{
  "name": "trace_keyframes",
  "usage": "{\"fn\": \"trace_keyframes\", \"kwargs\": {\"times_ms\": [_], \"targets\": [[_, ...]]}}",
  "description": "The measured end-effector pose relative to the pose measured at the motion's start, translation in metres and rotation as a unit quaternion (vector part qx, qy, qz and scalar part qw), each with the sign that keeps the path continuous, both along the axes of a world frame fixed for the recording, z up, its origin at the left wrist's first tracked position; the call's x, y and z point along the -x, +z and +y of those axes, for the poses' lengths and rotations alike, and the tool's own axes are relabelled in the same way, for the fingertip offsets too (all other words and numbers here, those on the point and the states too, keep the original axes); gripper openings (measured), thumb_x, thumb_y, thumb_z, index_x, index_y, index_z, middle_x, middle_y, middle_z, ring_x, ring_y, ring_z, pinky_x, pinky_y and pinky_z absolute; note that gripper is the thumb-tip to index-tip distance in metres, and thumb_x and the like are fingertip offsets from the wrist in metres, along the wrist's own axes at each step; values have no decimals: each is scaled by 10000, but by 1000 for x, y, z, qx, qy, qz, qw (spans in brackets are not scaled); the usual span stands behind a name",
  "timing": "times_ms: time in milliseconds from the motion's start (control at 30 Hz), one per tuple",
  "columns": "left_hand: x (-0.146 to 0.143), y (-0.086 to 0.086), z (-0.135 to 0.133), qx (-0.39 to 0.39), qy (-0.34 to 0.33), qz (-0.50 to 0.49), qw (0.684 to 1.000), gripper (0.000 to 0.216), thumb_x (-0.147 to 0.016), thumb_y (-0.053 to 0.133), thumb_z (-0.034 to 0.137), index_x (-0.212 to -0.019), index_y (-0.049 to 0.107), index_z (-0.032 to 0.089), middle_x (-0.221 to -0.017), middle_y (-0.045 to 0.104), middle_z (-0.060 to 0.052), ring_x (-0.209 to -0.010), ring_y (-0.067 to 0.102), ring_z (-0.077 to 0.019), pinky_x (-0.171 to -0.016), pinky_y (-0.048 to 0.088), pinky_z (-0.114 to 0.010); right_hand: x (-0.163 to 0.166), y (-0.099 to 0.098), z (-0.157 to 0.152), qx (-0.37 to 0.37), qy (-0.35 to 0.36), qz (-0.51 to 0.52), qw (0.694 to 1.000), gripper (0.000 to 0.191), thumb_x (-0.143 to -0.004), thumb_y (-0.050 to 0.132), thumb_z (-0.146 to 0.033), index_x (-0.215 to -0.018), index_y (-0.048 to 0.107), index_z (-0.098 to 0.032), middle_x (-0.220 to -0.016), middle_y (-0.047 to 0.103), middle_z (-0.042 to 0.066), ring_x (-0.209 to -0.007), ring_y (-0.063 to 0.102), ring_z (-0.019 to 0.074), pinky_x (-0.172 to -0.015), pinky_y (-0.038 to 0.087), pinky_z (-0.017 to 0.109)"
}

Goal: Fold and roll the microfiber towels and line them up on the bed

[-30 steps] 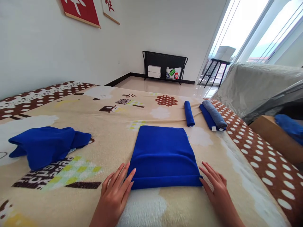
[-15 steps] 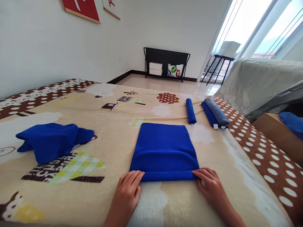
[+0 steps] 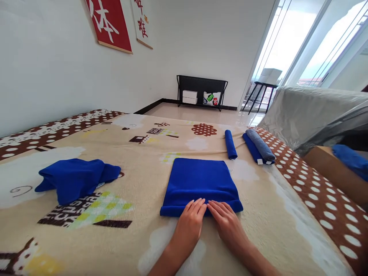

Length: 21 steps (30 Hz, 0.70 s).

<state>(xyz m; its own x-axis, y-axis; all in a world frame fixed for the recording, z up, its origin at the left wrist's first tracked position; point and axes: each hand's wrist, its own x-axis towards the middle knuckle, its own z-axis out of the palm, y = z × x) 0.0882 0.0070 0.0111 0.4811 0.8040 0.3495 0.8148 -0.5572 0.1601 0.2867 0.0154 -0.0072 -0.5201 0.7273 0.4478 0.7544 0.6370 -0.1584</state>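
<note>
A blue towel (image 3: 199, 174) lies spread on the patterned blanket, its near edge turned into a narrow roll. My left hand (image 3: 192, 218) rests on the middle of that roll, fingers stretched out over it. Close beside it, my right hand (image 3: 225, 218) lies on the roll too, its fingers extended and almost touching the left fingertips. Both palms press from above and neither grips the cloth. The part of the roll under the fingers is hidden.
A crumpled blue towel (image 3: 77, 178) lies at the left. Beyond the flat towel are a rolled blue towel (image 3: 230, 144) and a grey-blue rolled towel (image 3: 261, 145) on blue cloth. A cardboard box (image 3: 330, 168) stands past the blanket's (image 3: 143, 245) right side.
Both hands have left the two ends of the roll and come together at its middle, fingers now laid flat. The view has tilted up slightly.
</note>
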Motion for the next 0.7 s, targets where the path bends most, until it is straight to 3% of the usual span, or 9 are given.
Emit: {"fn": "trace_keyframes", "kwargs": {"times_ms": [67,167,267,367,467,533,600,700], "targets": [[18,-12,1,-4,-1,13,1000,507,-930,379,86,-1411,484,208,-1429,559,-44,-1323,505,-170,-1092,412,-362,-14,-6,4,29,-8,-1,1000,484,-940,362,-76,-1367,553,-203,-1369,595,46,-1275,548,181,-1051,443,378],[62,-22,1,-16,65,37,997,476,-1001,390,267,-1477,396,257,-1493,482,-50,-1365,463,-199,-1104,380,-418,-50,-9,7,59,-66,-23,996,420,-998,373,-218,-1384,538,-196,-1402,562,57,-1317,515,198,-1077,436,405],[86,-23,-2,-41,130,48,989,462,-998,377,248,-1455,435,273,-1477,494,-57,-1356,476,-234,-1156,262,-524,-66,-10,2,32,-128,-40,990,421,-994,389,-240,-1385,542,-204,-1403,557,71,-1343,487,232,-1134,359,478],[66,-16,-5,-60,111,43,991,553,-925,362,91,-1441,467,262,-1452,524,-55,-1361,470,-241,-1186,189,-537,-38,-5,-6,6,-110,-42,993,487,-957,388,-149,-1429,494,-201,-1450,506,76,-1385,431,237,-1168,305,483],[28,-7,-4,-33,17,37,999,620,-895,364,63,-1492,381,228,-1461,520,-48,-1359,472,-186,-1153,316,-397,4,5,-7,35,-12,-39,999,531,-952,375,-126,-1474,426,-214,-1481,469,55,-1383,433,192,-1139,374,398],[17,-4,0,-9,-10,33,999,551,-962,367,162,-1508,343,234,-1477,502,-42,-1356,473,-172,-1107,383,-359,15,9,-2,67,3,-37,997,483,-986,375,-198,-1465,439,-217,-1467,487,51,-1366,457,188,-1126,395,398],[26,-6,5,3,17,32,999,497,-1005,379,310,-1500,352,270,-1500,473,-29,-1369,456,-189,-1093,401,-389,3,8,6,93,-39,-41,994,452,-1015,362,-296,-1447,465,-212,-1461,494,53,-1362,462,198,-1121,395,420],[65,-15,9,2,110,37,993,497,-1006,391,409,-1486,375,278,-1519,443,-30,-1389,430,-220,-1100,382,-457,-38,-3,15,95,-131,-45,986,469,-1028,331,-383,-1445,467,-217,-1469,483,57,-1380,438,208,-1126,368,446]]}}
